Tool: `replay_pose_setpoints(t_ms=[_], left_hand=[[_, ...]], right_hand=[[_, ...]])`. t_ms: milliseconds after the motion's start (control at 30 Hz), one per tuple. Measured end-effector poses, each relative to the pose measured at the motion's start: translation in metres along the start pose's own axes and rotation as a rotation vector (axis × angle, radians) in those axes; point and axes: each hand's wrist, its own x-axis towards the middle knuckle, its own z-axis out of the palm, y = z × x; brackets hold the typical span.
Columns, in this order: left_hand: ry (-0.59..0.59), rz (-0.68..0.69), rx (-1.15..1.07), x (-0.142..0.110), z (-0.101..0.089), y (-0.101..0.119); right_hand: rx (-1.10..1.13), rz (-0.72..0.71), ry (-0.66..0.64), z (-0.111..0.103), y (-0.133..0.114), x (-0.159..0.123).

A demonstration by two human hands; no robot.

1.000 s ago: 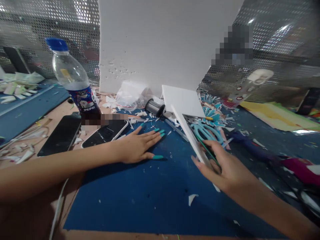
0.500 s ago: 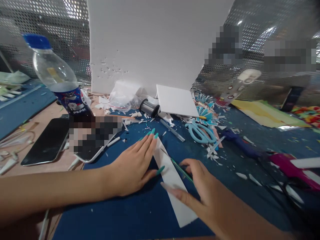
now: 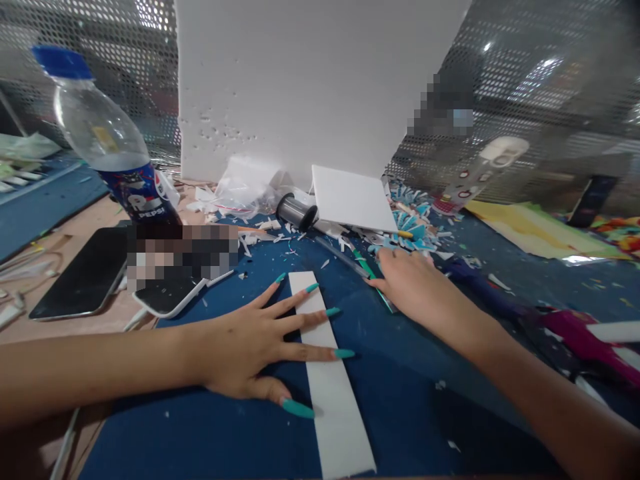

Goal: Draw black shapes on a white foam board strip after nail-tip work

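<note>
My left hand [image 3: 255, 347] lies palm down, fingers spread, across a long white foam-board strip [image 3: 340, 420] on the blue cutting mat [image 3: 215, 440]. My right hand [image 3: 413, 283] is farther back, its fingers curled over the light-blue scissors [image 3: 426, 257], which it mostly covers. Under its thumb lies a thin green pen-like tool [image 3: 361, 259], whose exact kind I cannot make out. Beside that is a clear rod-like stick [image 3: 345, 257].
A Pepsi bottle [image 3: 143, 193] and two phones, one a black phone [image 3: 83, 273], are at left. Behind lie a spool [image 3: 297, 212], a white foam square [image 3: 355, 200], scraps and a large white board [image 3: 300, 87]. A magenta-handled tool [image 3: 583, 340] sits at right.
My left hand has spread its fingers over the strip, which has shifted left and nearer. My right hand has let the green tool down and moved away to the scissors.
</note>
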Motion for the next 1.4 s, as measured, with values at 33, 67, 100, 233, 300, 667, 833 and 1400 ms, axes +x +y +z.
replay_pose_setpoints(t_ms=[33, 67, 100, 233, 300, 667, 833, 1400], left_hand=[[0.003, 0.006, -0.009, -0.002, 0.001, -0.001], [0.019, 0.009, -0.024, -0.005, 0.003, -0.001], [0.043, 0.011, -0.040, -0.007, 0.005, -0.002], [0.130, 0.005, -0.086, -0.015, 0.014, -0.005], [0.223, -0.002, -0.095, -0.018, 0.017, -0.007], [0.856, -0.226, -0.338, -0.020, 0.016, -0.008], [0.629, -0.056, -0.064, -0.015, 0.010, -0.003], [0.650, -0.030, -0.131, -0.014, 0.009, -0.002]], right_hand=[[-0.008, 0.001, 0.012, -0.001, 0.000, 0.000], [-0.009, -0.001, 0.031, -0.003, 0.000, 0.001], [0.002, -0.012, 0.053, -0.005, -0.001, 0.002], [0.132, -0.159, 0.088, -0.007, -0.010, 0.018], [0.166, -0.192, 0.049, -0.002, -0.013, 0.030], [1.198, -0.367, -0.066, -0.023, -0.047, 0.003], [1.560, -0.485, 0.182, -0.022, -0.080, -0.030], [1.539, -0.272, 0.216, -0.016, -0.078, -0.058]])
